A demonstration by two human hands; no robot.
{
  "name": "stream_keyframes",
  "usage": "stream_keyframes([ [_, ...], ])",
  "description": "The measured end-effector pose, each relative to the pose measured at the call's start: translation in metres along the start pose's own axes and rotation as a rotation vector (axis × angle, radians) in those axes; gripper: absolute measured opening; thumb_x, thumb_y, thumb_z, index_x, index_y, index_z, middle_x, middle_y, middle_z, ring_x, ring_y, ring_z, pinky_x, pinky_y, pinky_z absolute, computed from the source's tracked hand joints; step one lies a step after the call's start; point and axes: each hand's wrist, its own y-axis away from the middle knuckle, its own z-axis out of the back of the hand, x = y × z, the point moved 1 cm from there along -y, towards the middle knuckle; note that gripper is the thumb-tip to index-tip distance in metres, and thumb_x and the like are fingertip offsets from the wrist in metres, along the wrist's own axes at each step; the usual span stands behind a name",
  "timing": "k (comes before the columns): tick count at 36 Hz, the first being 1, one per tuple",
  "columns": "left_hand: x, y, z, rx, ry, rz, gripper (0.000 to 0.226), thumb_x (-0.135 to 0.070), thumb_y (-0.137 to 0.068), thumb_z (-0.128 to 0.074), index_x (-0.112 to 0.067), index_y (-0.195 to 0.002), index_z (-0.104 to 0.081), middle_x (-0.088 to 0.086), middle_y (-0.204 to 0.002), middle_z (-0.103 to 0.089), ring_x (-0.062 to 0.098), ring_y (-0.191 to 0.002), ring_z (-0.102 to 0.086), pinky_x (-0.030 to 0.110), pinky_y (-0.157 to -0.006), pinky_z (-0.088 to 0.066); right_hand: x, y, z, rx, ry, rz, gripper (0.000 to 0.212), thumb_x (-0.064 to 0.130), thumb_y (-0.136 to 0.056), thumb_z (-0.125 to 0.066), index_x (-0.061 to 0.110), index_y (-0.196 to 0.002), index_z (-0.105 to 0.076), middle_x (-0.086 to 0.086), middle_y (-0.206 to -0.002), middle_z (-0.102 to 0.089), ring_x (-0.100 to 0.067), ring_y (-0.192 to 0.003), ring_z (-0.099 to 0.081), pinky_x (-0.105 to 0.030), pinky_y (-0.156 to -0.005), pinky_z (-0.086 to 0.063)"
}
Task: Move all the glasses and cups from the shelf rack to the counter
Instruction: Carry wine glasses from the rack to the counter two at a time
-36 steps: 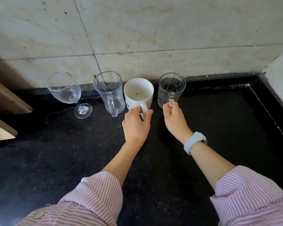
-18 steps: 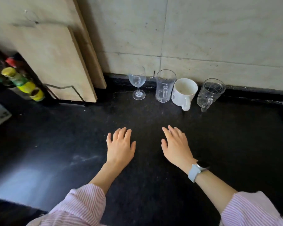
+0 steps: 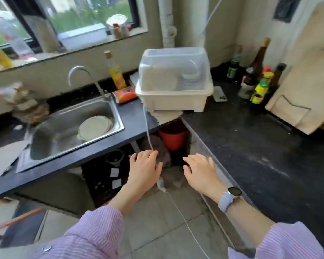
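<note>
My left hand [image 3: 145, 170] and my right hand [image 3: 201, 171] hover palm down with spread fingers over the floor gap at the counter corner, holding nothing. A white dish rack [image 3: 174, 97] with a clear domed lid stands on the counter corner ahead of them; plates and bowls show dimly through the lid. No glass or cup is in view. The black counter [image 3: 251, 146] stretches to the right of my right hand.
A steel sink [image 3: 64, 135] with plates in it lies at the left, with a tap behind. Sauce bottles [image 3: 260, 85] cluster at the back right beside a wooden board [image 3: 303, 90]. A red bucket [image 3: 173, 137] sits under the rack. A thin white cable [image 3: 178, 212] hangs past my left hand.
My view has swung left from the row of glasses and cups by the wall to the sink corner. Both hands let go of the mugs and are now empty and spread.
</note>
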Motion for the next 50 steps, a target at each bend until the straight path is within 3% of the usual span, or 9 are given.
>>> stream_keyframes([
  [9, 0.248, 0.137, 0.118, -0.235, -0.046, 0.481, 0.043, -0.037, -0.090, -0.046, -0.017, -0.128, -0.047, 0.004, -0.131, -0.053, 0.024, -0.122, -0.046, 0.042, -0.103, -0.031, 0.278, -0.034, -0.084, 0.142, 0.014, 0.526, 0.039, 0.031, -0.094, -0.037, 0.022, -0.132, -0.046, 0.001, -0.140, -0.045, -0.018, -0.135, -0.031, -0.049, -0.114, -0.016],
  [14, 0.328, 0.183, 0.161, -0.340, -0.054, 0.641, 0.044, -0.035, -0.089, -0.049, -0.013, -0.126, -0.050, 0.009, -0.126, -0.057, 0.027, -0.117, -0.050, 0.044, -0.101, -0.039, 0.381, -0.045, -0.105, 0.111, 0.032, 0.749, 0.036, 0.030, -0.092, -0.043, 0.018, -0.124, -0.054, -0.003, -0.129, -0.058, -0.023, -0.124, -0.046, -0.041, -0.106, -0.033],
  [21, 0.440, 0.214, 0.215, -0.517, -0.075, 0.828, 0.041, -0.031, -0.087, -0.053, -0.013, -0.123, -0.054, 0.009, -0.123, -0.059, 0.028, -0.114, -0.052, 0.040, -0.095, -0.039, 0.524, -0.084, -0.133, 0.112, 0.043, 0.970, 0.032, 0.026, -0.091, -0.044, 0.016, -0.118, -0.057, -0.007, -0.123, -0.061, -0.027, -0.116, -0.051, -0.039, -0.100, -0.040],
  [34, 0.650, 0.168, 0.338, -0.696, -0.021, 0.855, 0.030, -0.022, -0.090, -0.050, -0.009, -0.117, -0.057, 0.011, -0.119, -0.060, 0.028, -0.109, -0.055, 0.044, -0.094, -0.044, 0.764, -0.203, -0.168, 0.114, -0.114, 1.081, 0.033, 0.026, -0.092, -0.042, 0.014, -0.120, -0.057, -0.006, -0.124, -0.060, -0.026, -0.115, -0.052, -0.041, -0.097, -0.043],
  [39, 0.717, 0.153, 0.364, -0.764, 0.054, 0.835, 0.029, -0.019, -0.091, -0.052, -0.007, -0.117, -0.057, 0.012, -0.118, -0.060, 0.025, -0.108, -0.055, 0.029, -0.089, -0.042, 0.834, -0.238, -0.184, 0.126, -0.144, 1.087, 0.036, 0.025, -0.093, -0.041, 0.013, -0.124, -0.054, -0.007, -0.125, -0.059, -0.025, -0.115, -0.052, -0.039, -0.100, -0.042],
  [43, 0.769, 0.143, 0.376, -0.789, 0.086, 0.833, 0.031, -0.021, -0.091, -0.051, -0.008, -0.119, -0.055, 0.011, -0.119, -0.059, 0.026, -0.109, -0.055, 0.037, -0.094, -0.045, 0.881, -0.262, -0.201, 0.124, -0.191, 1.076, 0.037, 0.024, -0.092, -0.042, 0.010, -0.126, -0.051, -0.009, -0.126, -0.059, -0.023, -0.118, -0.052, -0.035, -0.102, -0.040],
  [47, 0.831, 0.123, 0.387, -0.826, 0.130, 0.810, 0.034, -0.021, -0.091, -0.051, -0.009, -0.123, -0.052, 0.011, -0.120, -0.058, 0.026, -0.110, -0.055, 0.034, -0.093, -0.044, 0.926, -0.290, -0.220, 0.139, -0.264, 1.010, 0.040, 0.024, -0.093, -0.042, 0.010, -0.130, -0.046, -0.011, -0.127, -0.057, -0.023, -0.116, -0.053, -0.036, -0.098, -0.043],
  [50, 0.884, 0.102, 0.394, -0.838, 0.219, 0.769, 0.040, -0.023, -0.089, -0.054, -0.009, -0.126, -0.049, 0.011, -0.120, -0.058, 0.025, -0.109, -0.056, 0.040, -0.096, -0.046, 0.960, -0.313, -0.234, 0.114, -0.309, 0.961, 0.040, 0.023, -0.093, -0.041, 0.011, -0.131, -0.043, -0.010, -0.129, -0.055, -0.021, -0.117, -0.052, -0.031, -0.097, -0.041],
])
